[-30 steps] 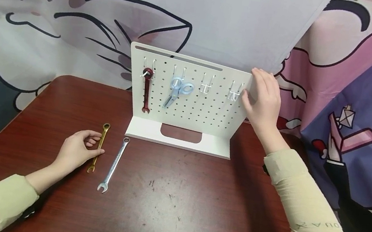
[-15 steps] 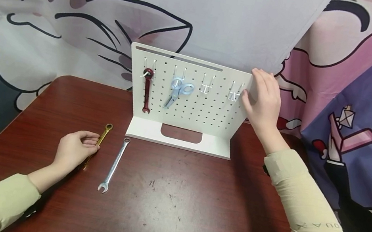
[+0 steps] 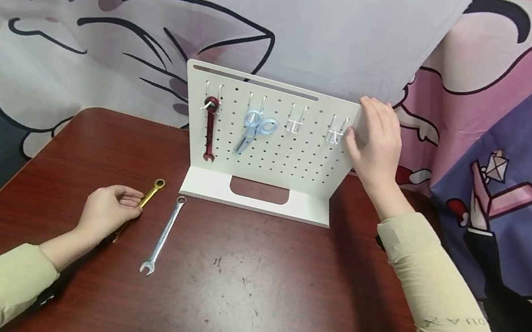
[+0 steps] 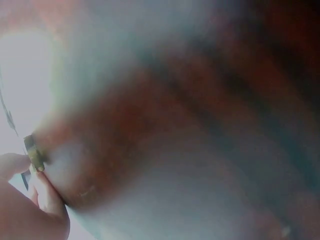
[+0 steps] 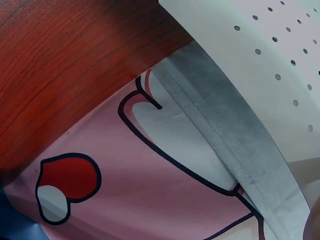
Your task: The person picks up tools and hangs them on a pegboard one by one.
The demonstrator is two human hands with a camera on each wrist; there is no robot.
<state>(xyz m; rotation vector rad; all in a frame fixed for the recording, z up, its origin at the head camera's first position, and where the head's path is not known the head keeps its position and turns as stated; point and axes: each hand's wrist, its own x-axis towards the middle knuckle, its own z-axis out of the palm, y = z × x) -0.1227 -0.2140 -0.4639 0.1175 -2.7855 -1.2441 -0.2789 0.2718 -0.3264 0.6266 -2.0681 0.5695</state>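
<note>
My left hand (image 3: 106, 214) pinches a gold combination wrench (image 3: 152, 192) between thumb and fingers, its ring end pointing away from me and its lower end partly behind the hand. In the blurred left wrist view the fingers (image 4: 47, 192) hold the gold wrench (image 4: 34, 154) at the left edge. Just right of it a silver combination wrench (image 3: 163, 235) lies on the table. My right hand (image 3: 379, 143) grips the upper right edge of a white pegboard stand (image 3: 267, 157), thumb on the front. Only a bit of that hand shows in the right wrist view, beside the pegboard (image 5: 270, 60).
On the pegboard hang a dark red wrench (image 3: 210, 129) at the left and light blue scissors (image 3: 252, 128) beside it. Two more white hooks (image 3: 295, 121) sit to the right. The brown table (image 3: 246, 301) meets printed cloth (image 3: 155, 75) at the back.
The left hand has taken hold of the gold wrench and turned it, its ring end swinging right and its lower end left. The right hand and pegboard have stayed put.
</note>
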